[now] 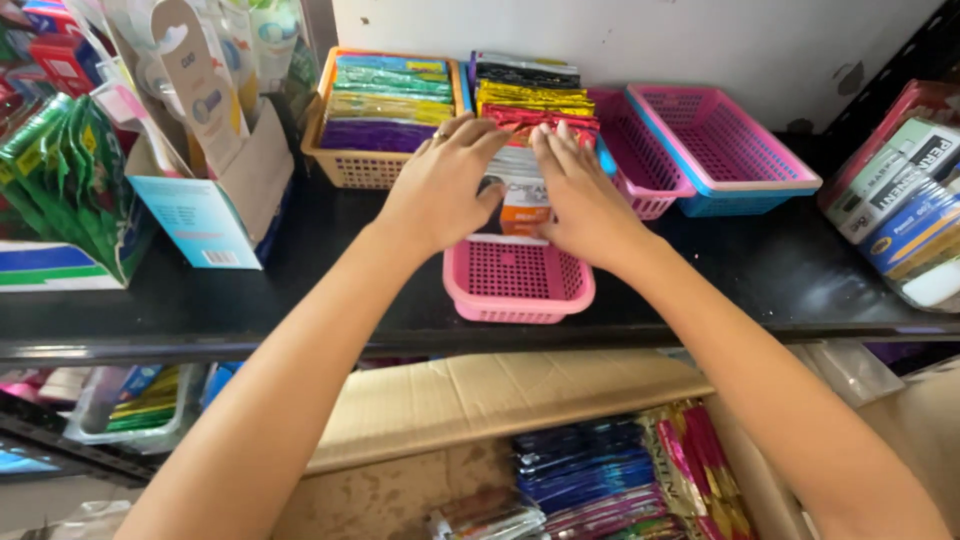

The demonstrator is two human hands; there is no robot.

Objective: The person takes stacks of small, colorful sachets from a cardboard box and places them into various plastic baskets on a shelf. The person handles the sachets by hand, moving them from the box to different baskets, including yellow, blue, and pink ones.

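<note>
**Both hands set on sachet row in pink basket**

A pink basket (518, 283) is seen standing on a black shelf (330, 300), lengthwise away from the viewer. A row of sachets (522, 190) is packed upright in its far half; the near half of the basket is bare.

The left hand (440, 185) is laid on the left side of the row, fingers extended over the tops of the packets. The right hand (578, 195) is laid on the right side in the same way. The fingertips of the two hands are brought almost together above the red packets at the back. The row is pressed between the palms; neither hand is closed into a fist, and no packet is seen lifted clear.

An orange basket (372, 165) of green, yellow and purple sachets is noted just left of the hands. Two more pink baskets (735, 150), nested on a blue one, are placed to the right. A light blue carton (200, 215) stands further left on the shelf. A cardboard box (480, 400) holding further packets is observed below the shelf.
</note>
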